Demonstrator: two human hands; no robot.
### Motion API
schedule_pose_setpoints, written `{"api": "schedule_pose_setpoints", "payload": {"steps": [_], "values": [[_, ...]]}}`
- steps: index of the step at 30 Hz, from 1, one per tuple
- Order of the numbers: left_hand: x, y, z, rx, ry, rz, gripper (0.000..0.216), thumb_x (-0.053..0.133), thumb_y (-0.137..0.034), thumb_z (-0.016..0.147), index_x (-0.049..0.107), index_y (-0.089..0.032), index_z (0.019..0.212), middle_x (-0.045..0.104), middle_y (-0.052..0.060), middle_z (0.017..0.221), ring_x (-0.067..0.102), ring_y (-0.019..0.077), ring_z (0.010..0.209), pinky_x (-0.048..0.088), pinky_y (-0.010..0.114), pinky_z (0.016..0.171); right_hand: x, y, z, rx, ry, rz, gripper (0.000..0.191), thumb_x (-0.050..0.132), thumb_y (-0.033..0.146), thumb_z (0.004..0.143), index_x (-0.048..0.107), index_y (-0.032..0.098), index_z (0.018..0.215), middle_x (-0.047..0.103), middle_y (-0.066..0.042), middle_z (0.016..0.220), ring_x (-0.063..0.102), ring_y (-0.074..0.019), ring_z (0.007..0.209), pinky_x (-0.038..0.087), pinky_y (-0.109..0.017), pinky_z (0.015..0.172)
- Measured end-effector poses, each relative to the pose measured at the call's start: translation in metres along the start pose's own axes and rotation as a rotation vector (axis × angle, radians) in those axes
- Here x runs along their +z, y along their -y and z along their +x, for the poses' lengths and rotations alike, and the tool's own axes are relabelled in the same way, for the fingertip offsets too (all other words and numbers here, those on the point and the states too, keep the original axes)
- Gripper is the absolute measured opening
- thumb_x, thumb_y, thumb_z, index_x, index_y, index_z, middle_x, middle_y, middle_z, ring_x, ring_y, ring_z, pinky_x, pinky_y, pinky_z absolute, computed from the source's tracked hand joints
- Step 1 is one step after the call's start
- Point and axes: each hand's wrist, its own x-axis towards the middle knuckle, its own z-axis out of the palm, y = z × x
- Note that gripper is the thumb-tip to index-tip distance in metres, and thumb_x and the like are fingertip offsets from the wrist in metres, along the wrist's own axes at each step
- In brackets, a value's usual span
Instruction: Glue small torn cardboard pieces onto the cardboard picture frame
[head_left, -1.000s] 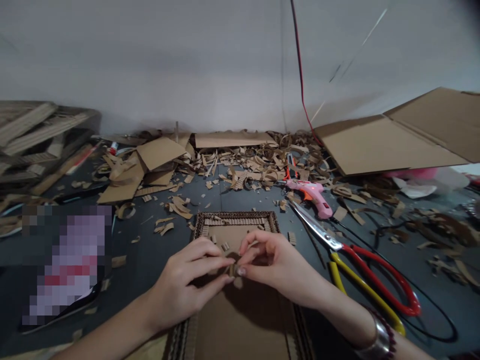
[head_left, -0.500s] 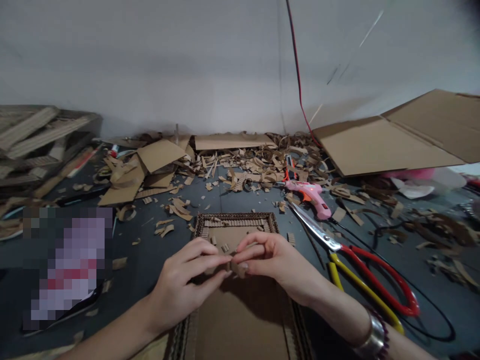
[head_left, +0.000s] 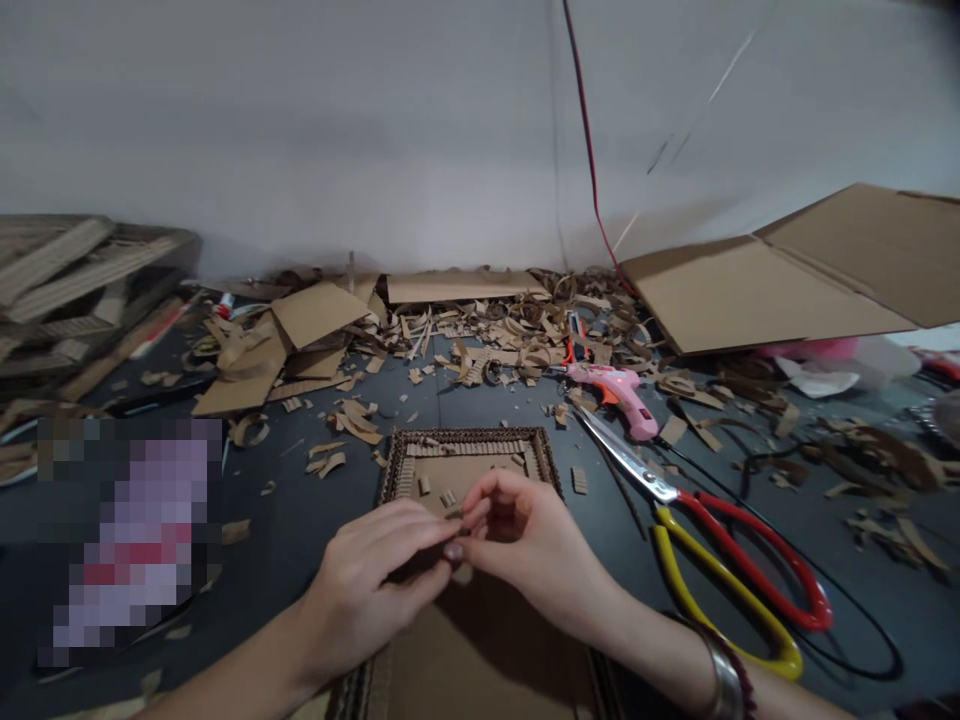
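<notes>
Here's the dark counter (head_left: 277, 530), strewn with cardboard offcuts, a big folded cardboard sheet (head_left: 787, 290) jutting in at right. Pink glue gun (head_left: 611, 390) up ahead, and red-and-yellow-handled scissors (head_left: 720, 560) lying open just right of the hands. Centre stage, a corrugated cardboard frame (head_left: 469, 450), and both forearms angle in from the bottom corners to meet over its near edge. Left hand (head_left: 367, 580) reaches across, fingers extended; right hand (head_left: 532, 540) curls, a metal bangle (head_left: 724, 690) on the wrist. Their fingertips pinch together, clenched on a small cardboard piece (head_left: 454, 516), almost hidden between them!
</notes>
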Motion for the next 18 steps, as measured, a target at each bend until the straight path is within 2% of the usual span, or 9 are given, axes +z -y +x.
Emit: {"api": "schedule_pose_setpoints", "payload": {"steps": [4, 9, 18], "values": [[-0.0008, 0.0015, 0.0003, 0.005, 0.02, -0.004, 0.023, 0.063, -0.004, 0.069, 0.062, -0.014, 0.089, 0.068, 0.004, 0.07, 0.064, 0.0144, 0.066, 0.054, 0.022, 0.061, -0.0013, 0.0009, -0.0004, -0.012, 0.006, 0.014, 0.028, 0.075, 0.012, 0.051, 0.053, 0.017, 0.067, 0.058, 0.004, 0.064, 0.055, -0.008, 0.061, 0.044, -0.02, 0.059], [-0.0037, 0.0067, -0.001, 0.048, 0.103, -0.008, 0.024, 0.061, -0.004, 0.074, 0.059, -0.013, 0.095, 0.067, 0.005, 0.077, 0.062, 0.0145, 0.073, 0.053, 0.024, 0.067, -0.0037, 0.0038, -0.0007, 0.02, 0.028, 0.067, 0.028, 0.075, 0.011, 0.051, 0.052, 0.017, 0.067, 0.06, 0.004, 0.062, 0.055, -0.0074, 0.057, 0.044, -0.02, 0.056], [-0.0055, 0.008, -0.0021, 0.138, 0.095, 0.036, 0.022, 0.062, -0.008, 0.074, 0.059, -0.012, 0.095, 0.065, 0.005, 0.078, 0.061, 0.0143, 0.075, 0.053, 0.025, 0.069, -0.0046, 0.0026, -0.0008, 0.019, 0.041, 0.047, 0.025, 0.072, 0.01, 0.054, 0.053, 0.016, 0.068, 0.06, 0.005, 0.06, 0.056, -0.0072, 0.056, 0.043, -0.018, 0.054]]}}
